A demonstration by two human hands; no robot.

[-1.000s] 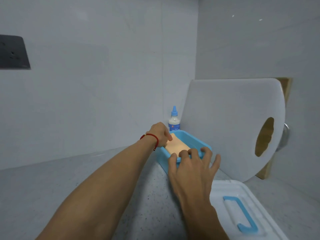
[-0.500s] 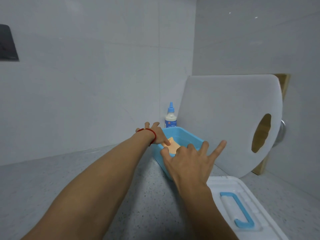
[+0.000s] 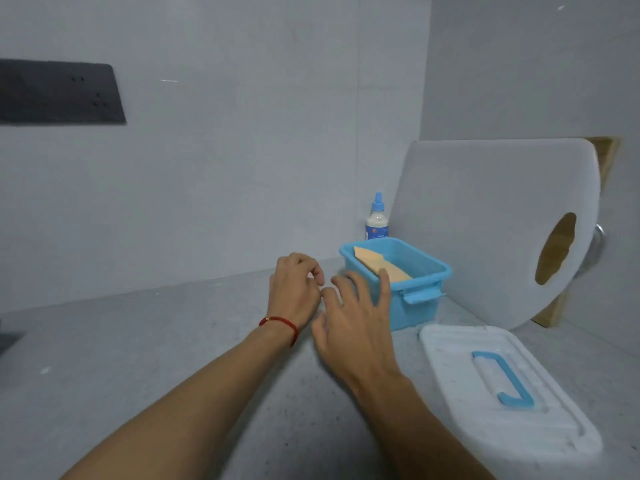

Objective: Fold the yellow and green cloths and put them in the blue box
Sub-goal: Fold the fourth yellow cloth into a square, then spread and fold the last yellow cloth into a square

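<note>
The blue box (image 3: 415, 310) stands on the grey counter near the corner, lid off. A folded yellow cloth (image 3: 372, 263) lies slanted inside it against the left wall. No green cloth shows. My left hand (image 3: 294, 289), with a red string at the wrist, hovers left of the box with fingers loosely curled and holding nothing. My right hand (image 3: 349, 317) is just in front of the box's left side, fingers spread and relaxed, empty; its fingertips overlap the box's near-left wall in the view.
A white lid with a blue handle (image 3: 502, 386) lies on the counter at the right. A white cutting board (image 3: 485, 220) leans against the right wall behind the box. A small bottle with a blue cap (image 3: 376, 220) stands in the corner. A dark panel (image 3: 59, 91) is on the wall.
Both hands have drawn back out of the box toward me and to its left. The yellow cloth stays in the box, released.
</note>
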